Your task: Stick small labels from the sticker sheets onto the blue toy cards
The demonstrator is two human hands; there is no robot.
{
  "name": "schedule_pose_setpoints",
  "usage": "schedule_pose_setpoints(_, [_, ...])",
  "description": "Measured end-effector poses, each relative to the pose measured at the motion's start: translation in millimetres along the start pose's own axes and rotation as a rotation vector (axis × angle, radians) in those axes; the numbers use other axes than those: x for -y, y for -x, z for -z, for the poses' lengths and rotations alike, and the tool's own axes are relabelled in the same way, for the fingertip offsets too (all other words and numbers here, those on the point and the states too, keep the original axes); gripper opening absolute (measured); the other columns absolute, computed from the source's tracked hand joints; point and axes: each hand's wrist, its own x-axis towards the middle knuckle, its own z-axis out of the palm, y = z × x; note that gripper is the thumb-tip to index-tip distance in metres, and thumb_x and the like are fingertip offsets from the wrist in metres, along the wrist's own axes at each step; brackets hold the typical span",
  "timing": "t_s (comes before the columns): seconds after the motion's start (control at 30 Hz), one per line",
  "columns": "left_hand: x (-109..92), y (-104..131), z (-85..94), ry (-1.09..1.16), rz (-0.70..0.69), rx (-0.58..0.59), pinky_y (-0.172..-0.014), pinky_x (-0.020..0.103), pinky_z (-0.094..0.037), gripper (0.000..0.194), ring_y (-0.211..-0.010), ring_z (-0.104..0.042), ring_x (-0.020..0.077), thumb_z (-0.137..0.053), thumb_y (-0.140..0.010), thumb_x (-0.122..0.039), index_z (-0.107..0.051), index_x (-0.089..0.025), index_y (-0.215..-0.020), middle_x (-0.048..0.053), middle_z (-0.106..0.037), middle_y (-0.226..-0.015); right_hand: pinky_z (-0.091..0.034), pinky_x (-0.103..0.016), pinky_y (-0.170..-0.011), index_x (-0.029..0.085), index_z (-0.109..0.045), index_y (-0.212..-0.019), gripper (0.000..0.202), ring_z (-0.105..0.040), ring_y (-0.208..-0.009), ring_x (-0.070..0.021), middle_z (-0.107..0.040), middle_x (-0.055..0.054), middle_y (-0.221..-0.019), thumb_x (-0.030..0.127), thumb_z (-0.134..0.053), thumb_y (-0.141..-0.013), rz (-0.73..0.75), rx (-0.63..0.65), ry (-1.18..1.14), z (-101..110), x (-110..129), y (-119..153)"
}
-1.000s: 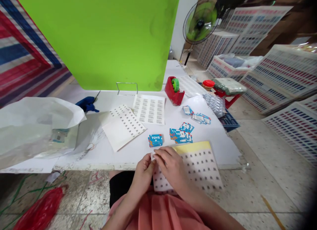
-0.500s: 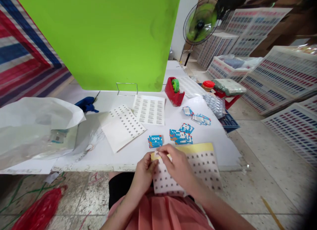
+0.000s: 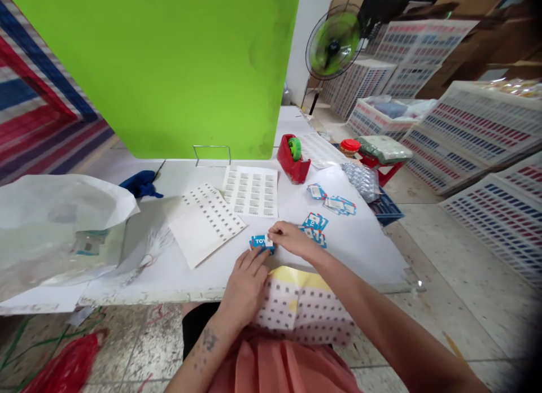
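A blue card marked TOYS [image 3: 259, 242] lies on the white table. My left hand [image 3: 249, 275] rests its fingertips on the card's lower edge, fingers apart. Pinched in my right hand [image 3: 288, 238] is a small white sticker [image 3: 270, 244], over the card's right side. Below, the sticker sheet [image 3: 315, 308] with a yellow top edge lies across my lap, partly under my left hand and right arm. More blue cards [image 3: 315, 221] lie in a loose pile beyond my right wrist, and others [image 3: 340, 205] sit farther back.
Two printed sheets [image 3: 250, 191] [image 3: 207, 223] lie left of centre. Behind them stand a wire holder [image 3: 212, 156] and a green board [image 3: 169, 71]. A red tape dispenser [image 3: 293, 162] is at the back right, a plastic bag [image 3: 55, 229] at the left.
Both hands have left the yellow-edged sheet's top and moved up to the TOYS card. The right hand has carried a small sticker there. The sheet has dropped lower and is now bent.
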Motion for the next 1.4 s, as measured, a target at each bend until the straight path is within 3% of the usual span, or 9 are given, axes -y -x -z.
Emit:
schedule_pose_setpoints(0.3, [4, -3, -9.8, -0.102, 0.012, -0.022, -0.103, 0.047, -0.032, 0.024, -0.123, -0.044, 0.0254, -0.044, -0.082, -0.007, -0.061, -0.015, -0.097, 0.011, -0.056, -0.126, -0.039, -0.021, -0.055, 0.016, -0.063, -0.066, 0.016, -0.055, -0.057, -0.0116, -0.062, 0.001, -0.059, 0.022, -0.054, -0.078, -0.003, -0.007, 0.004, -5, -5, -6])
schedule_pose_setpoints(0.73, [1, -5, -8.1, -0.194, 0.016, -0.003, -0.103, 0.046, -0.030, 0.022, -0.122, -0.044, 0.0249, -0.044, -0.084, -0.007, -0.060, -0.015, -0.097, 0.009, -0.056, -0.127, -0.039, -0.023, -0.060, 0.016, -0.063, -0.066, 0.013, -0.055, -0.065, -0.0129, -0.062, -0.001, -0.067, 0.021, -0.058, -0.077, 0.018, -0.051, 0.069, -8, -7, -6])
schedule_pose_setpoints(1.07, [1, -9, -7.4, -0.222, 0.027, 0.061, -0.090, 0.041, -0.040, 0.021, -0.120, -0.044, 0.0254, -0.051, -0.082, -0.009, -0.059, -0.015, -0.100, 0.007, -0.049, -0.135, -0.040, -0.024, -0.065, 0.017, -0.063, -0.070, 0.009, -0.055, -0.071, -0.0129, -0.060, -0.002, -0.075, 0.021, -0.059, -0.077, 0.033, -0.089, 0.088, -13, -12, -7])
schedule_pose_setpoints(1.27, [1, -10, -6.9, -0.233, 0.032, 0.075, -0.090, 0.041, -0.039, 0.021, -0.118, -0.044, 0.0248, -0.052, -0.082, -0.011, -0.059, -0.015, -0.101, 0.007, -0.050, -0.134, -0.041, -0.026, -0.070, 0.017, -0.062, -0.071, 0.006, -0.054, -0.074, -0.0140, -0.057, -0.002, -0.077, 0.019, -0.061, -0.077, 0.063, -0.138, 0.083, -14, -8, 1])
schedule_pose_setpoints(1.4, [-3, -7, -0.8, -0.217, 0.015, 0.032, -0.095, 0.043, -0.035, 0.018, -0.119, -0.042, 0.0253, -0.052, -0.082, -0.011, -0.059, -0.016, -0.098, 0.008, -0.050, -0.133, -0.040, -0.031, -0.079, 0.018, -0.063, -0.073, 0.003, -0.052, -0.085, -0.0175, -0.056, -0.004, -0.085, 0.019, -0.063, -0.076, 0.125, -0.257, 0.140, -12, 0, 10])
